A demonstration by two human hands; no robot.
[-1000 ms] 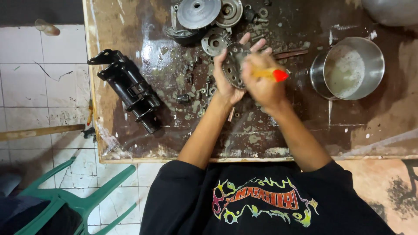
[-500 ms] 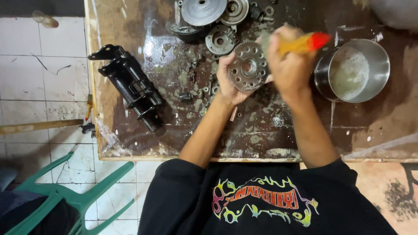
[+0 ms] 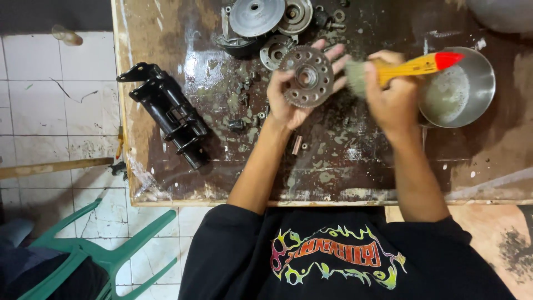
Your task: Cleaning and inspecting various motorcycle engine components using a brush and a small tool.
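While the stained wooden worktop (image 3: 166, 33) fills most of the view, with a black bracket-like casting (image 3: 166, 114) lying near its left edge and a steel bowl (image 3: 477, 94) of cloudy liquid on the right, the work goes on in the middle. Round clutch-like metal parts (image 3: 255, 16) sit at the far edge. The left hand (image 3: 294, 103) is closed around a round toothed metal disc (image 3: 306, 76) pierced with holes, its face turned up toward the camera. The right hand (image 3: 394, 100) is wrapped tight on a yellow-handled brush (image 3: 408, 66) with a red tip. A second ago that brush was laid across the disc; half a second ago it was lifted off to the right. Now its bristles hang just beside the disc's right rim, apart from it — so the scrubbing looks paused between strokes, the disc held above the worktop, not resting on it.
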